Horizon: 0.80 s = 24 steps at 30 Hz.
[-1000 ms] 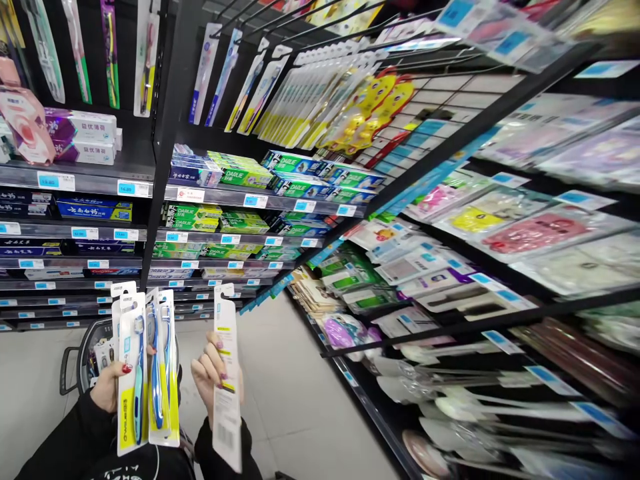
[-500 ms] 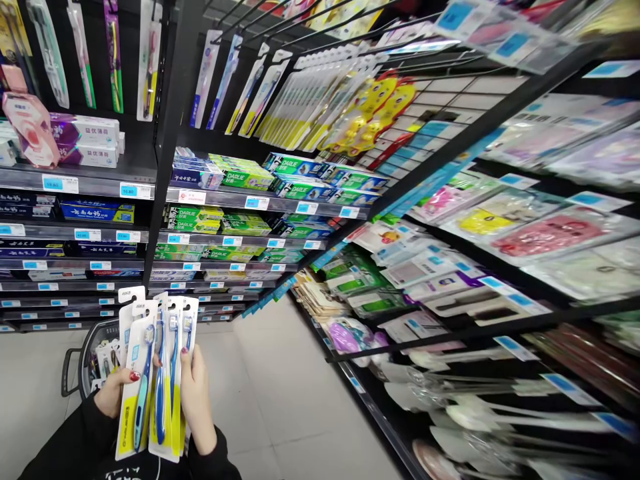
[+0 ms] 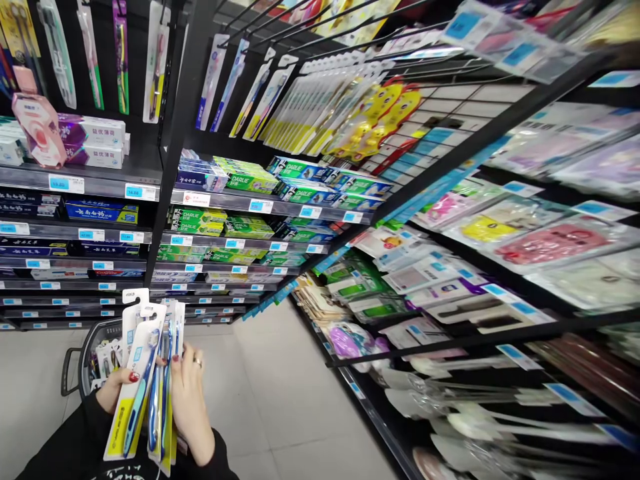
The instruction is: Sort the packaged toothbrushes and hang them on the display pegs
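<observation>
Several toothbrush packs with white and yellow backing cards fan out low in the head view, at the front left. A blue and mint toothbrush shows through the frontmost pack, and darker blue ones sit in the packs behind. My left hand is closed on the left edge of the bunch, its thumb with red nail on the front card. At the right edge, my right hand grips the packs from the side, with its fingers bent and a ring showing. Its thumb side is partly hidden.
Behind the packs, a dark basket holding more packs stands on the tiled floor. Ahead are shelves with toothpaste boxes and hanging toothbrushes. On the right, a rack carries bagged goods and plastic utensils.
The fanned packs have drawn closer together and turned more edge-on at the right. My right hand has shifted slightly left and its fingers have changed position. The view moved a little.
</observation>
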Each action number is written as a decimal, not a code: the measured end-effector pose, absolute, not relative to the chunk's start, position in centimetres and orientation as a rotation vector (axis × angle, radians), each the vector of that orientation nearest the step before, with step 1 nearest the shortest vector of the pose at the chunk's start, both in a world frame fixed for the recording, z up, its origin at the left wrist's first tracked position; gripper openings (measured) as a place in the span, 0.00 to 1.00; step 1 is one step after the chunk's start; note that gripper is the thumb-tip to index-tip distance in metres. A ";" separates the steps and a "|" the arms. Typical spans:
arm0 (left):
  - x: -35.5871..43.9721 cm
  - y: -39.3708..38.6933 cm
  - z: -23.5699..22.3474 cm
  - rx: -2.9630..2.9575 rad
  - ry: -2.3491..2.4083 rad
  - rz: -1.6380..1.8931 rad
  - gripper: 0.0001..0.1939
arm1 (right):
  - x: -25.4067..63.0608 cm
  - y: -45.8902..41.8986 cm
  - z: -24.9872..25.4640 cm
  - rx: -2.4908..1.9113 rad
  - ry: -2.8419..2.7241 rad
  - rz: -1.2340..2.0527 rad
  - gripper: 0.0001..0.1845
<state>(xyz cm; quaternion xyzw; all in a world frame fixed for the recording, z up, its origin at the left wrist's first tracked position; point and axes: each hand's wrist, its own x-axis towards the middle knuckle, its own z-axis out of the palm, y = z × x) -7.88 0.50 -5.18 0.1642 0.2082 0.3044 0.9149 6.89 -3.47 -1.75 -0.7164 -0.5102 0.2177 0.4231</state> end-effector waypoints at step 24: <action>-6.9 -0.2 -6.3 0.331 0.409 0.604 0.16 | 7.4 -3.7 0.5 -1.332 -1.336 0.732 0.09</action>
